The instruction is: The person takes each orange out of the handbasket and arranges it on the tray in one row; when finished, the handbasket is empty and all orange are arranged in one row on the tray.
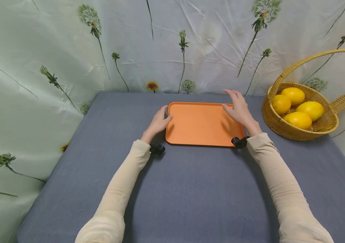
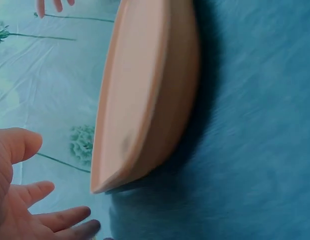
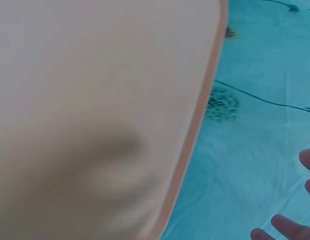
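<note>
The flat orange rectangular tray (image 1: 202, 123) lay on the far middle part of the blue-grey cloth-covered tabletop (image 1: 202, 189), its long sides running left to right. The left hand (image 1: 159, 120) was at the tray's left end, its fingers beside the far-left corner. The right hand (image 1: 239, 109) hung above the tray's right part, its fingers toward the far edge. Right of the tray, apart from it, the round woven wicker basket (image 1: 281, 131) stood at the tabletop's far right. In it lay four yellow oval fruits (image 1: 298, 120): one far, one left, one right, one near. Pale flower-printed sheeting (image 1: 221, 67) hung behind the tabletop's far edge and along both sides.
</note>
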Available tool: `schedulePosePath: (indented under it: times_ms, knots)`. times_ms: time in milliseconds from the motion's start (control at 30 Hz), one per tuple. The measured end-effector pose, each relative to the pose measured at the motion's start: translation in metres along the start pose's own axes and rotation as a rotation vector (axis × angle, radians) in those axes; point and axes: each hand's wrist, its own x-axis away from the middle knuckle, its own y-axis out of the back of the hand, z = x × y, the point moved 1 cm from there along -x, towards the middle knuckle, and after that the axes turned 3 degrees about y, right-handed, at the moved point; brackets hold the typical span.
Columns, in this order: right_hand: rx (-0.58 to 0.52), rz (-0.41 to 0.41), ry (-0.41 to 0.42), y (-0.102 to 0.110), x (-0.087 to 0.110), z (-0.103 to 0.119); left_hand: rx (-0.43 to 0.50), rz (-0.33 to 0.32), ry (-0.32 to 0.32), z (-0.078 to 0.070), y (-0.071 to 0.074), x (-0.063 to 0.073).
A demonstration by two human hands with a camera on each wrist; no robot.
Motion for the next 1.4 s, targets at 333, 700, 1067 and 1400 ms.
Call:
schedulePosePath:
  times_ms: [333, 700, 1067, 1400]
  knots:
    - [-0.040, -0.116, 0.037, 0.019, 0.022, -0.005, 0.045, -0.005, -0.040, 0.003, -0.007, 0.012]
    - [-0.076, -0.274, -0.030, 0.040, 0.053, -0.022, 0.042, -0.034, -0.070, 0.018, -0.011, 0.019]
    - [-0.055, -0.411, -0.169, 0.065, 0.077, -0.047, -0.062, 0.021, -0.179, 0.029, -0.012, 0.022]
    - [-0.069, -0.499, -0.296, 0.078, 0.094, -0.063, -0.076, 0.016, -0.181, 0.030, -0.011, 0.022]
